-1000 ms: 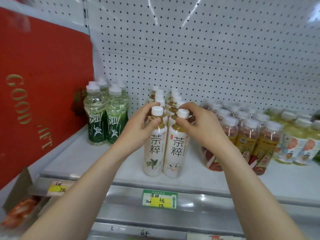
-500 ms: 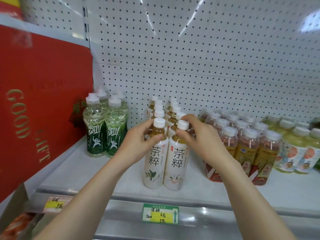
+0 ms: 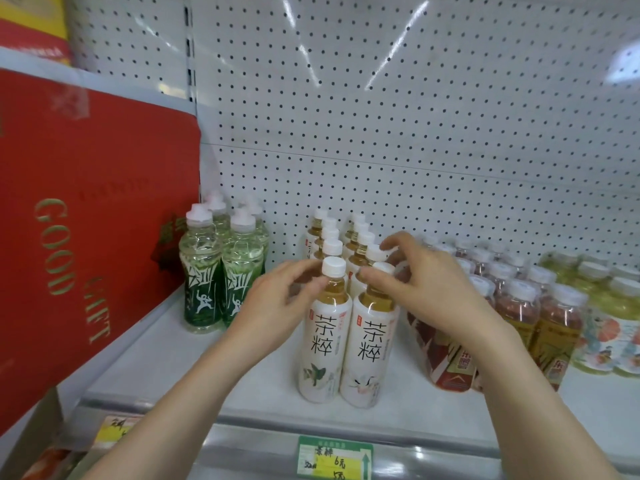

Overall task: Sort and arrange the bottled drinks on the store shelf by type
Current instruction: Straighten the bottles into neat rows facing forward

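Between left hand (image 3: pixel 277 306) and right hand (image 3: pixel 426 289), two front tea bottles (image 3: pixel 346 341) stand upright

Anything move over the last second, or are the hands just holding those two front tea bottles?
No bottle visibly moved. The left hand stays at the neck of the left tea bottle; the right hand stays over the right tea bottle, fingers now spread a bit. Only the view shifted. Green bottles and red bottles are unchanged.

rear tea bottles (image 3: pixel 320 220) mostly hidden

Glossy plastic tea bottles (image 3: pixel 325 344)
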Demonstrator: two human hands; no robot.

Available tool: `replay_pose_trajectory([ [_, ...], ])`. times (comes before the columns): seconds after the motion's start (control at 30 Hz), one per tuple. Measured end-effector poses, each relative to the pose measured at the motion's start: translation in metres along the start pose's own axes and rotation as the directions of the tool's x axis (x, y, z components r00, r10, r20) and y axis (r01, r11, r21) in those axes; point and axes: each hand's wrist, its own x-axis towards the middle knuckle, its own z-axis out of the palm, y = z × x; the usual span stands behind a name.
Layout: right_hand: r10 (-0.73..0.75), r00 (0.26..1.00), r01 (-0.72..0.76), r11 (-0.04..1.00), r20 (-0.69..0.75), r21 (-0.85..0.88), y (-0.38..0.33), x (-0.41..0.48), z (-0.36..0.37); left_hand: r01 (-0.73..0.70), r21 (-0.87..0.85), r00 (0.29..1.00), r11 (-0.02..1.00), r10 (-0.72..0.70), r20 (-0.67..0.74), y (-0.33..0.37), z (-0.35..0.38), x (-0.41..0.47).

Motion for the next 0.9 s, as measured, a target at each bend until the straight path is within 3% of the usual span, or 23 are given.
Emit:
replay_pose_trajectory([
  [0.1, -0.071, 0.993, 0.073, 0.997, -0.092, 0.012, -0.019, 0.029, -0.013, -0.013, 0.122, 0.962, 0.992, 0.046, -0.269, -0.014, -0.031, 0.006],
  [0.23, -0.251, 0.966, 0.255, 0.964, 0.059, -0.073, -0.055, 0.093, -0.001, 0.190, 0.270, 0.863, 0.944, -0.029, -0.505, -0.046, -0.080, 0.026],
  [0.37, -0.376, 0.878, 0.418, 0.904, 0.297, -0.089, -0.091, 0.153, 0.038, 0.387, 0.307, 0.873, 0.870, -0.238, -0.426, -0.078, -0.103, 0.053],
  [0.57, -0.407, 0.742, 0.487, 0.873, 0.533, -0.010, -0.127, 0.187, 0.081, 0.412, 0.216, 0.876, 0.885, -0.320, -0.360, -0.092, -0.109, 0.072],
  [0.8, -0.431, 0.707, 0.450, 0.886, 0.561, 0.113, -0.124, 0.197, 0.082, 0.400, 0.258, 0.885, 0.880, -0.298, -0.357, -0.093, -0.122, 0.061],
  [0.9, -0.361, 0.791, 0.315, 0.933, 0.495, 0.177, -0.118, 0.212, 0.079, 0.411, 0.229, 0.882, 0.883, -0.321, -0.345, -0.092, -0.130, 0.065],
])
